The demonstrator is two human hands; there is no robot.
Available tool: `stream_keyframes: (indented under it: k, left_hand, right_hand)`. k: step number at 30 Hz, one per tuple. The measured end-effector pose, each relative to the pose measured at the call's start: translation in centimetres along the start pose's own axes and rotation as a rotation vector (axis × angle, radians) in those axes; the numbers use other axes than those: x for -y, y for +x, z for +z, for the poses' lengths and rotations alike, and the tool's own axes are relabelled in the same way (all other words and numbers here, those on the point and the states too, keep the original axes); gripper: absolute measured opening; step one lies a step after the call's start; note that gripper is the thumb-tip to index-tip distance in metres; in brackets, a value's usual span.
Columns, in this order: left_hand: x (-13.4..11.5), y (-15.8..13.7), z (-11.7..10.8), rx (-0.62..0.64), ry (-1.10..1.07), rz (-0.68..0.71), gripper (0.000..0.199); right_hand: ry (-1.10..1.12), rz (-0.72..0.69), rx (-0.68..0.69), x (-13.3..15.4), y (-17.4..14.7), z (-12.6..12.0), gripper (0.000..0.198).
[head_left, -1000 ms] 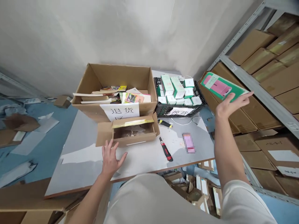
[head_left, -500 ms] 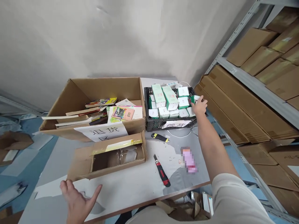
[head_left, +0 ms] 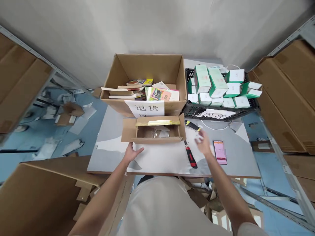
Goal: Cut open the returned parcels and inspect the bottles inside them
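My left hand [head_left: 132, 152] is open, thumb stretched out to the right, its fingertips at the lower left corner of a small open cardboard box [head_left: 157, 140]. Inside that box lies some clear plastic packaging [head_left: 162, 132]. Smeared by motion, my right hand [head_left: 203, 143] is over the table beside the tip of a black-and-yellow utility knife [head_left: 192, 125]. A whitish patch shows at its fingers, and I cannot make out whether it is held. Between my hands lies a red-and-black utility knife [head_left: 191, 156]. A phone [head_left: 220, 152] with a pink screen rests right of my right hand.
A large carton [head_left: 147, 60] of books, with a paper sign [head_left: 146, 108], stands at the back. Right of it, a black plastic crate [head_left: 190, 111] holds several green-and-white boxes [head_left: 218, 82]. A big open carton [head_left: 49, 196] stands at lower left. Metal shelving [head_left: 283, 177] flanks the table.
My right hand has come back from the crate, leftward and nearer, to beside the black-and-yellow knife. My left hand has moved up to the small box's edge. The view has shifted.
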State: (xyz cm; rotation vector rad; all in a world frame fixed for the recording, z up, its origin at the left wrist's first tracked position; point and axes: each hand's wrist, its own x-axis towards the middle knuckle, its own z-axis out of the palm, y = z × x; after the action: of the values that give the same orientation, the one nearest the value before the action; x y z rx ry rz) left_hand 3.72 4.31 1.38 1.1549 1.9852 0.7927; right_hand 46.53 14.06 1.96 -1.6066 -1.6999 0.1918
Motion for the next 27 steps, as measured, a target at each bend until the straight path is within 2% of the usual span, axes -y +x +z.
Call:
stream_keyframes:
  k: [1,2,3,4,6,10,14,19,23,27]
  left_hand:
    - [0.0,0.6,0.3,0.028,-0.011,0.007,0.073]
    - [0.0,1.1,0.7,0.058,-0.029,0.022,0.069]
    - [-0.1,1.5,1.0,0.08,-0.055,0.043,0.065]
    - [-0.2,1.6,1.2,0.093,-0.09,0.072,0.061]
    - [-0.4,1.1,1.1,0.097,-0.155,0.127,0.057]
    - [-0.5,-2.3,-1.0,0.064,-0.187,0.226,0.057]
    - [0.2,-5.3,-2.3,0.002,-0.039,0.259,0.048]
    - [1.1,-4.5,-0.9,0.038,0.064,0.116,0.046]
    - [2.1,-4.1,-1.1,0.084,-0.122,0.1,0.056]
    - [4.7,-5.9,-2.5,0.204,-0.295,0.163,0.079]
  right_hand:
    - [0.056,-0.001,0.083,1.9,-2.3,2.4,0.05]
    - [0.214,0.049,0.264,3.6,-4.0,4.5,0.049]
    - [0.331,0.127,0.384,5.0,-5.2,6.3,0.046]
    - [0.35,0.148,0.403,6.1,-5.9,7.5,0.042]
    - [0.384,0.202,0.412,7.7,-6.9,8.3,0.039]
    - [0.405,0.26,0.363,9.3,-9.9,5.3,0.046]
    - [0.322,0.38,0.382,10.8,-13.5,2.6,0.048]
    - [0.278,0.463,0.394,12.3,-13.8,3.8,0.056]
    - [0.383,0.56,0.392,11.8,-13.6,3.9,0.066]
    - [0.58,0.538,0.361,9.9,-16.6,2.4,0.072]
